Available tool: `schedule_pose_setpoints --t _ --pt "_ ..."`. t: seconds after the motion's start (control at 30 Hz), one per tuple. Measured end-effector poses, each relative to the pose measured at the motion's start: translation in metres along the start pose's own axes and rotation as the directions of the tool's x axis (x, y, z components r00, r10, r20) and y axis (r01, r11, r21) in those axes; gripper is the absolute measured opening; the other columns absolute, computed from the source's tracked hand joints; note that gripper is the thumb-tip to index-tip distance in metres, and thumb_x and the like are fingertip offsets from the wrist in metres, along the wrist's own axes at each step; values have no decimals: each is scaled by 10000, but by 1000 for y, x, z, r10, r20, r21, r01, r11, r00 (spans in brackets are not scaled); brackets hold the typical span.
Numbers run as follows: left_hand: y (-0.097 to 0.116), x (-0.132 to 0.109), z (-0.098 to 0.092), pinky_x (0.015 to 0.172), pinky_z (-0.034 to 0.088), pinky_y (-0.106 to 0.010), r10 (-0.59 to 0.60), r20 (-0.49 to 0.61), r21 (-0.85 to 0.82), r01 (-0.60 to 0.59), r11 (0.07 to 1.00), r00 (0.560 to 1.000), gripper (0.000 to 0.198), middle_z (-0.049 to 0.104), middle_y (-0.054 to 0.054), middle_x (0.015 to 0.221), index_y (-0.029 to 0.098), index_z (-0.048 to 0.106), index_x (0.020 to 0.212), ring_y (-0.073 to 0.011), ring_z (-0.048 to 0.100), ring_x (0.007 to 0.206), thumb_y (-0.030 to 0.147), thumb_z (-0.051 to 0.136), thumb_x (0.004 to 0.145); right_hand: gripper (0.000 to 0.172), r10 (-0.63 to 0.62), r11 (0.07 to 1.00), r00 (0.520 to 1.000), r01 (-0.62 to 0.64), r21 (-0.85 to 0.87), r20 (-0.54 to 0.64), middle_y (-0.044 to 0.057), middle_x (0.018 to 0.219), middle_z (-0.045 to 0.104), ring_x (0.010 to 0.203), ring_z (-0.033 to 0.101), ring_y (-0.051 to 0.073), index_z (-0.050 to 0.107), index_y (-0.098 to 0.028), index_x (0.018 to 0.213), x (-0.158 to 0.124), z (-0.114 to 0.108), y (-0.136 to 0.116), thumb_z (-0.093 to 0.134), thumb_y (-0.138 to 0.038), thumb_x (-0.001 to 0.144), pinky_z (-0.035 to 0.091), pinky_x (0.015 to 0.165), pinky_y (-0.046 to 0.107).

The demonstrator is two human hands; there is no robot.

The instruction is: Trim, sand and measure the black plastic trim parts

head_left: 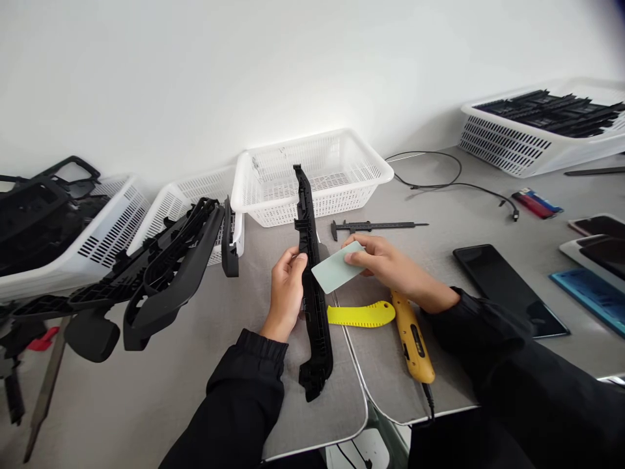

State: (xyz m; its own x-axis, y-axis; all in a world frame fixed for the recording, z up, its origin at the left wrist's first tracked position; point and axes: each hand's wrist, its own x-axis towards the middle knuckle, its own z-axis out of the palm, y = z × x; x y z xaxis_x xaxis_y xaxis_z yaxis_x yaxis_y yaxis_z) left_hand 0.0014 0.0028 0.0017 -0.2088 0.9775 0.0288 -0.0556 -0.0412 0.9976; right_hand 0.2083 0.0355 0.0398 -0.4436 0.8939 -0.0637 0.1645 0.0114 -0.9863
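Head view: four white baskets stand on the grey worktop [131,404]. The far-left basket [117,221] is heaped with black plastic frames [43,215], which rise above its rim. The second basket [161,213] carries long black trim pieces [178,251]; several overhang its near side. The middle basket [273,212] stands against the wall, beyond the hands. The right-hand basket [508,146] contains a layered stack of black toothed strips [551,112].

The left hand [286,290] pinches the long black part [317,319] near its mid-length, thumb on the upper face and fingers at the side and beneath. The part lies between the two hands, its ribbed side showing, far end pointing toward the middle basket and near end toward the person. The left forearm comes in from the lower left.

The right hand [374,260] pinches a pale green card [336,270] between thumb and fingers; the forearm enters from the lower right. The card's near-left corner overlaps the part's right edge in view; contact cannot be confirmed. Just below the card lies a yellow knife [361,315], beside a corded yellow tool [415,342]. A dark caliper [383,226] lies beyond the right hand.
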Motion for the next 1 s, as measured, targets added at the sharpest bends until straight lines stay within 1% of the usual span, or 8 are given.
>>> schedule_pose_setpoints --t 0.17,0.33,0.5,0.63,0.77,0.9,0.93,1.0 --pt "2 0 0 708 497 -249 -18 -31 -28 17 999 999 222 682 0 839 206 712 950 -165 618 762 422 677 917 248 -56 994 998 55 94 9 -15 830 525 714 494 153 614 -230 962 -1 4 1 635 -478 964 417 631 289" --pt "2 2 0 687 497 -242 -46 -81 -73 40 997 996 226 697 -3 838 204 700 961 -166 636 757 420 672 901 331 -113 992 993 112 55 18 -38 741 520 646 490 150 561 -243 1047 -2 7 5 588 -572 1015 419 625 299" --pt "3 2 0 703 499 -241 -27 -104 -51 22 998 994 220 680 7 823 207 695 931 -161 625 754 423 679 894 350 -35 999 997 33 30 72 -41 726 512 608 485 134 589 -229 984 -3 5 4 625 -577 989 399 580 285" --pt "3 2 0 730 514 -252 -25 -90 -77 18 997 996 237 695 -2 839 204 700 965 -172 643 784 430 680 896 336 -60 998 998 59 32 32 -47 674 552 579 516 143 557 -237 1030 -3 4 3 604 -568 1003 410 569 290" --pt "3 2 0 697 502 -241 -19 -103 -65 13 998 995 229 695 -5 846 198 699 946 -162 622 761 422 687 897 311 2 1000 996 -4 21 84 -66 605 490 523 464 126 563 -237 936 -3 3 4 631 -536 992 360 516 275" --pt "4 1 1 733 511 -252 -28 -93 -79 21 997 995 222 691 0 836 205 700 961 -171 634 783 416 669 902 344 -54 997 997 50 61 59 -43 684 592 547 540 132 531 -243 997 -3 3 5 623 -574 995 422 535 279" --pt "4 1 1 736 509 -253 -30 -92 -79 23 997 995 220 686 4 828 208 698 960 -171 633 780 418 667 904 348 -46 997 997 42 61 60 -41 683 601 543 545 132 525 -244 990 -3 3 4 628 -576 991 424 529 277" --pt "3 1 0 721 498 -249 -31 -100 -66 24 998 995 217 674 10 819 212 693 947 -165 621 759 424 670 905 339 8 999 996 -11 35 94 -53 624 564 504 504 124 530 -245 948 -3 2 3 644 -563 980 379 487 266"
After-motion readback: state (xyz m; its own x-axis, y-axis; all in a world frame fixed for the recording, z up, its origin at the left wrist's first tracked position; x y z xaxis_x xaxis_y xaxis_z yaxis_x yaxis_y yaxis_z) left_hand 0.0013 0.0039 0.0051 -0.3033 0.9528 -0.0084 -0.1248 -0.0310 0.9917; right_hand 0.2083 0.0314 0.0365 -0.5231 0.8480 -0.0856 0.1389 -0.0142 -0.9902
